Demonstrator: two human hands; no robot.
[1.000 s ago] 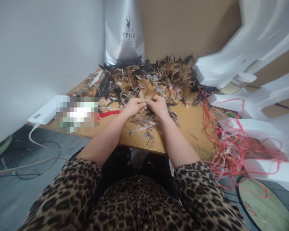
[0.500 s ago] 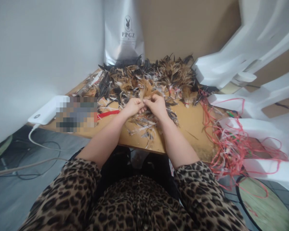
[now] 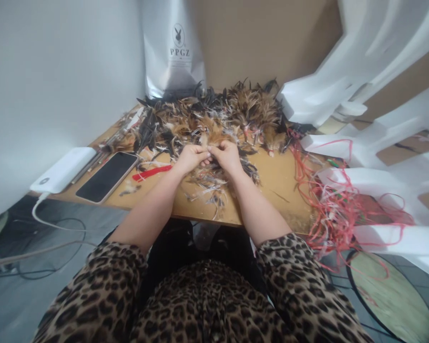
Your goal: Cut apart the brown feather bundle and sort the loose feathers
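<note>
Both hands meet above the front of a feather pile, fingertips together. My left hand (image 3: 192, 158) is closed in a pinch on the base of a small feather bunch (image 3: 216, 136), brown and orange in colour. From the other side my right hand (image 3: 228, 155) pinches at the same base, thumb against the left thumb. Exactly what lies between the fingertips is too small to make out. Behind the hands spreads the heap of brown and black feathers (image 3: 252, 107). Pale loose feather scraps (image 3: 214, 183) lie beneath the wrists.
A phone (image 3: 107, 177) and a white power bank (image 3: 64, 170) with a cable lie at left, near a red strip (image 3: 152, 172). Tangled pink-red string (image 3: 338, 209) hangs over white foam shapes (image 3: 375, 183) at right. A silver bag (image 3: 175, 52) stands behind the wooden table (image 3: 279, 183).
The view has shifted slightly to the right, so things appear further left. Both hands keep their pinch at the feather bunch, with only small finger movement.
</note>
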